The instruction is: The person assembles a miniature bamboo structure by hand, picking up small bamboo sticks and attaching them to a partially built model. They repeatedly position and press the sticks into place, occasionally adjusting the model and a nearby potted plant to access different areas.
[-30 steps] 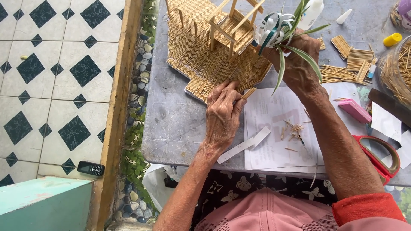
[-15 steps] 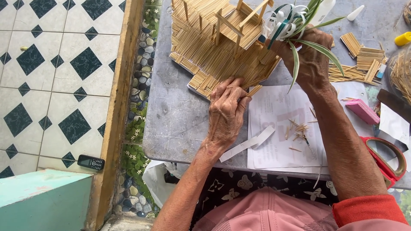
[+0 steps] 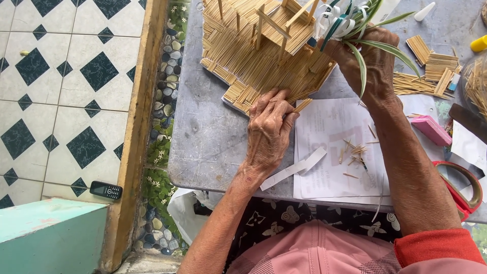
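Note:
A model house [image 3: 264, 45] built of thin wooden sticks stands on a grey table [image 3: 208, 137]. My left hand [image 3: 269, 129] rests fingers-down on the near edge of the model's base, pressing a short stick piece there. My right hand [image 3: 365, 63] is at the model's right side, closed around a small plant sprig [image 3: 355, 25] with long green-and-white leaves and white ribbon-like curls.
White paper [image 3: 335, 152] with loose stick bits lies by my right forearm. Stick bundles [image 3: 431, 66], a pink block [image 3: 431, 129] and a red-rimmed tape roll [image 3: 466, 187] sit at the right. A dark phone [image 3: 106, 190] lies on the tiled floor at the left.
Both hands have shifted slightly toward the model; the left hand now presses on the base edge. The right hand keeps hold of the sprig beside the model.

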